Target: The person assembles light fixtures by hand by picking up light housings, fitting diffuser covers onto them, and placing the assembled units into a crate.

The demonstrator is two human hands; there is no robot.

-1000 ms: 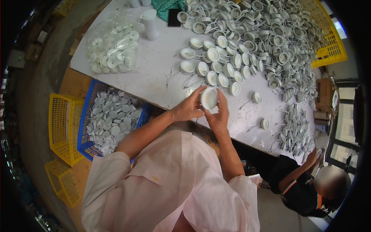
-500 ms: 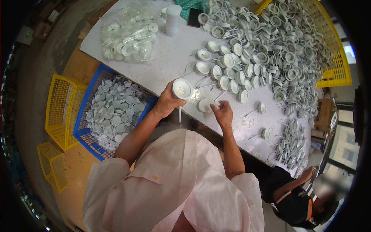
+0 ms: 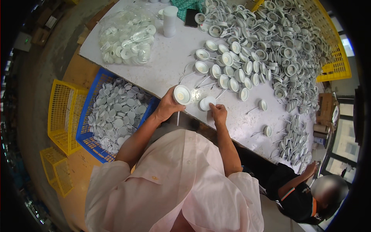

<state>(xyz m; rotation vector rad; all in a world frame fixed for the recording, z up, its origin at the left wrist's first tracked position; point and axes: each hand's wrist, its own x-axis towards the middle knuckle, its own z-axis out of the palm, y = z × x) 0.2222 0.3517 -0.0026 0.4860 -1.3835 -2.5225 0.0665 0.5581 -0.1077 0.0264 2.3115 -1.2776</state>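
Observation:
My left hand (image 3: pixel 166 107) is closed round a round white lamp housing (image 3: pixel 182 95). The cup of the housing faces up with yellowish dots at its bottom, and a white cable hangs below it. To the right, my right hand (image 3: pixel 219 114) pinches the near right edge of a flat white disc (image 3: pixel 206 103) at the front of the table. Whether the disc is lifted off the surface I cannot tell. Beyond it, several similar lamp housings with cables (image 3: pixel 227 58) lie in a group.
A blue crate (image 3: pixel 85 133) of white discs stands left of the white table (image 3: pixel 170 63), beside yellow crates (image 3: pixel 66 116). On the table are a clear bag of white parts (image 3: pixel 125 42), a white bottle (image 3: pixel 169 23) and heaped ring-shaped parts (image 3: pixel 286 50). Another person (image 3: pixel 297 193) sits at lower right.
My right hand has moved slightly left and closed its fingers on the edge of the white disc. The left hand still holds the lamp housing in nearly the same place.

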